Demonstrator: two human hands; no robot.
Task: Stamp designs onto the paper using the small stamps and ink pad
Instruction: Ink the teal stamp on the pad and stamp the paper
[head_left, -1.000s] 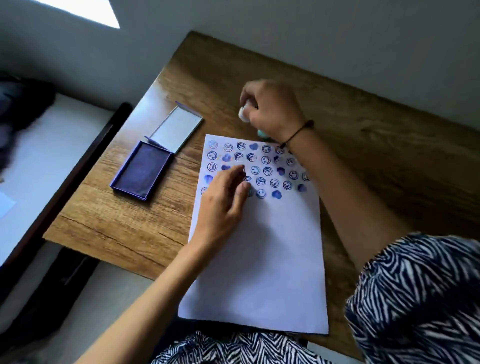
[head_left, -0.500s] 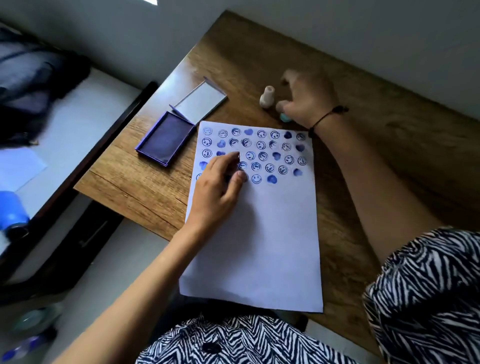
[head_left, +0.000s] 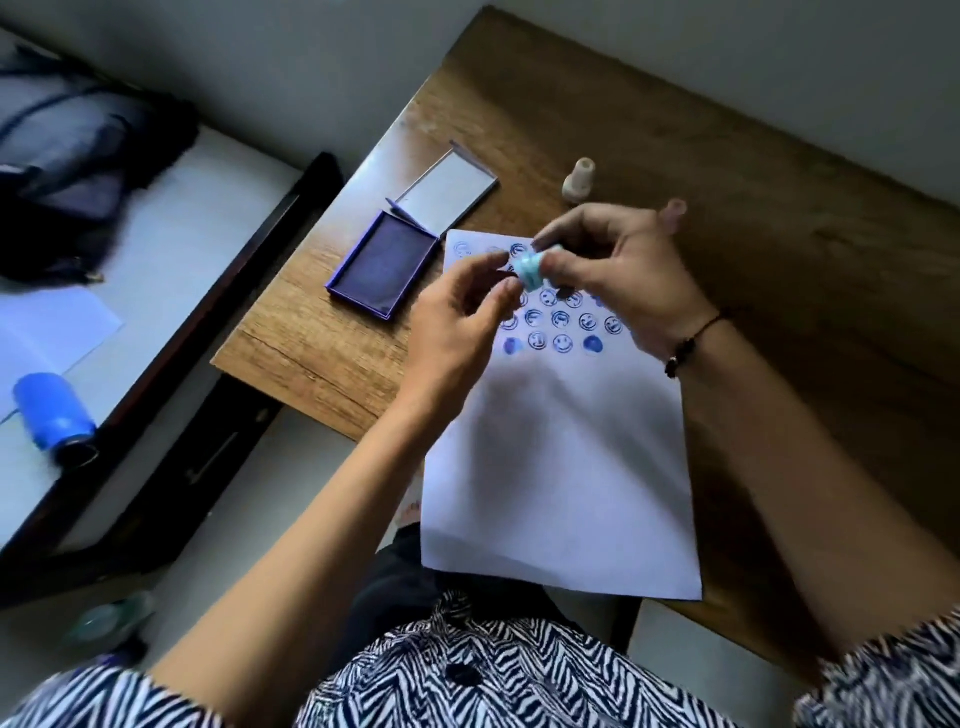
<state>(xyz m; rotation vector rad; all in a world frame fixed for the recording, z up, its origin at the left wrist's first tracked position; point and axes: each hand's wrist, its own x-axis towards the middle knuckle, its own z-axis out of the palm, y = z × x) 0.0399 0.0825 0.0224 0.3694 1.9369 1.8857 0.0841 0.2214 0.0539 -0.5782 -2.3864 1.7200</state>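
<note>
Small teal stamp (head_left: 534, 268) pinched in right hand (head_left: 623, 275), left hand (head_left: 457, 322) fingertips apparently on it too; light, rigid, best gripped by sides.

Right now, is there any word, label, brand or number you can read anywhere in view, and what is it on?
None: no readable text anywhere.
Paper: only stamped smiley faces and solid blue blobs, no letters or numbers.
Teal stamp held between both hands: any marking too blurred to tell.
White stamp and ink pad with its open lid: no visible label.
Blue cylinder on the side surface: no legible print.
</note>
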